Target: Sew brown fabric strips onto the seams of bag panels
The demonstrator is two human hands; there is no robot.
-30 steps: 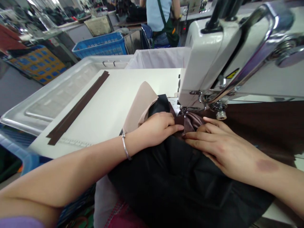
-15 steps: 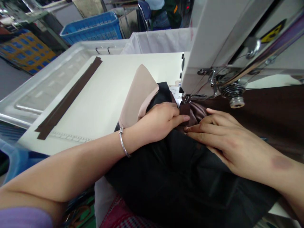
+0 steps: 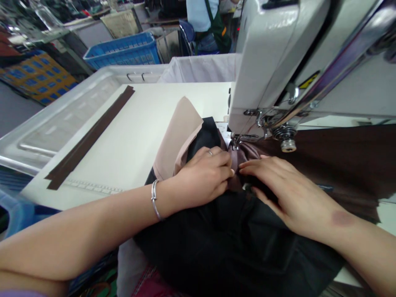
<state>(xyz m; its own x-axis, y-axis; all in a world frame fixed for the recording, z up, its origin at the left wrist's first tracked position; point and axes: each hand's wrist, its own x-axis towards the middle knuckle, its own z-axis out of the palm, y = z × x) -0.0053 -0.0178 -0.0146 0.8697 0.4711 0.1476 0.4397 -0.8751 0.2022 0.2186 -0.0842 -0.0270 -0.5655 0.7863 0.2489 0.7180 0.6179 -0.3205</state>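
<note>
Just in front of the sewing machine's presser foot point(image 3: 235, 142), my left hand point(image 3: 206, 173) has its fingers curled closed on the brown fabric point(image 3: 234, 181); its fingertips are partly hidden. My right hand point(image 3: 287, 189) lies to the right of the foot, fingers stretched over the gathered satin point(image 3: 247, 152), thumb apart from them. Black cloth point(image 3: 235, 239) spreads beneath both hands and hangs toward me. A beige fabric piece point(image 3: 179, 132) stands up left of the foot, beside my left hand. Dark brown fabric point(image 3: 346, 156) extends to the right, beneath the machine arm.
The sewing machine head point(image 3: 266, 57) rises at the right. Brown strips point(image 3: 93, 136) lie on the white tabletop point(image 3: 123, 152), near a printed ruler scale point(image 3: 93, 185). A clear plastic bin point(image 3: 62, 119) stands left, with a blue crate point(image 3: 123, 51) behind. A person point(image 3: 201, 24) sits farther back.
My left fingers have curled inward, and the brown strip piece under them is no longer visible by the foot. My right thumb has separated from the fingers. The view has shifted slightly.
</note>
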